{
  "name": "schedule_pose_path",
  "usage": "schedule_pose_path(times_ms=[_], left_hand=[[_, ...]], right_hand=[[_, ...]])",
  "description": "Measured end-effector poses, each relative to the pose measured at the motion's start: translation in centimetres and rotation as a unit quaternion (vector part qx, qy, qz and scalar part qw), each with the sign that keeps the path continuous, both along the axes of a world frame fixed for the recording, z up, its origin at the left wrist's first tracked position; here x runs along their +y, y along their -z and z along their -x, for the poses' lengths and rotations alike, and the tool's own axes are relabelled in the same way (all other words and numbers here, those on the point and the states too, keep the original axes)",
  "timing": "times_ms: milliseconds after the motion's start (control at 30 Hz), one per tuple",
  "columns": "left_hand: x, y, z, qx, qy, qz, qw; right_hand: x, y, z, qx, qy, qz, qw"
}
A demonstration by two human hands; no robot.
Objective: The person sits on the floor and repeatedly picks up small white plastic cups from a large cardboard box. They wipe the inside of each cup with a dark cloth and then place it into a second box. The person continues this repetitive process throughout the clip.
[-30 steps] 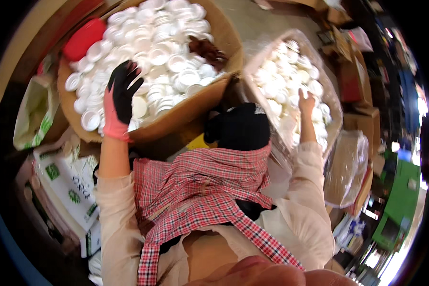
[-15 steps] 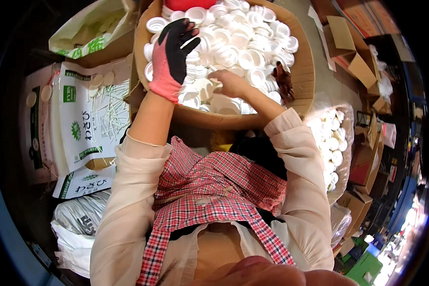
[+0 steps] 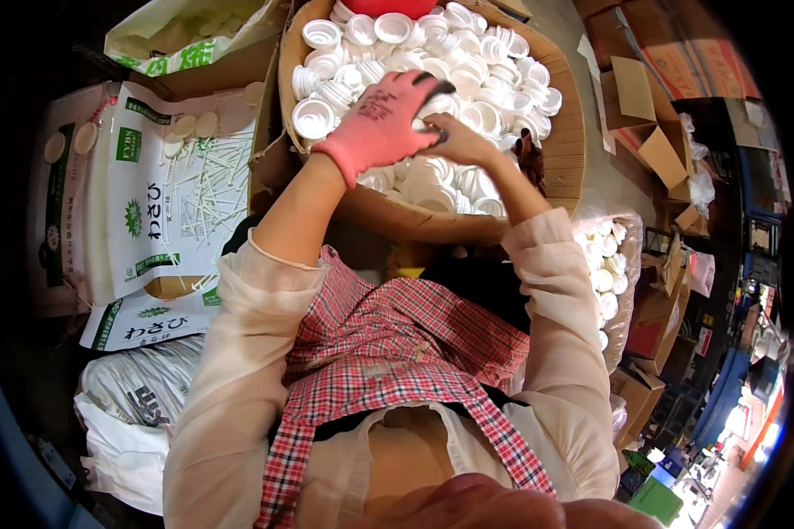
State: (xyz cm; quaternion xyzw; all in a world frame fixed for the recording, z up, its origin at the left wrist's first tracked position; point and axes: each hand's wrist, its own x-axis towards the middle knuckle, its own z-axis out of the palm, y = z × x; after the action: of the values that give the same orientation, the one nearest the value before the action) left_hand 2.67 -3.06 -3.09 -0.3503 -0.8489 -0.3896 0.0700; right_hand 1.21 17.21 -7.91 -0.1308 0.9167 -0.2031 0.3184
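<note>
Head view: just bringing gloved left hand [image 3: 384, 122] to bare right hand [image 3: 459, 143] over cardboard box [image 3: 415, 220], curling both, seemingly shifting to two-handed handling; cannot tell if grasping any white caps [image 3: 481, 115] heaped inside box.

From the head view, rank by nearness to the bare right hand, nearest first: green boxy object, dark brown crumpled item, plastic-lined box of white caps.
From the right hand:
1. Dark brown crumpled item, to its right.
2. Plastic-lined box, farther right and lower.
3. Green boxy object, bottom right.
</note>
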Motion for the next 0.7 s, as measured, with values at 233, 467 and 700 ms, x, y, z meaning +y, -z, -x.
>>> schedule_pose_path(times_ms=[233, 467, 700], left_hand=[[0.8, -2.0, -0.7, -0.256, -0.062, -0.215, 0.94], [1.8, 0.7, 0.6, -0.579, 0.231, -0.577, 0.527], [2.6, -1.3, 0.2, -0.409, 0.247, -0.499, 0.723]], right_hand=[[5.5, -3.3, -3.5, -0.069, 0.23, 0.413, 0.879], [8.8, 8.0, -5.5, -0.128, -0.054, -0.083, 0.987], [8.9, 8.5, -5.6, -0.126, 0.054, 0.033, 0.99]])
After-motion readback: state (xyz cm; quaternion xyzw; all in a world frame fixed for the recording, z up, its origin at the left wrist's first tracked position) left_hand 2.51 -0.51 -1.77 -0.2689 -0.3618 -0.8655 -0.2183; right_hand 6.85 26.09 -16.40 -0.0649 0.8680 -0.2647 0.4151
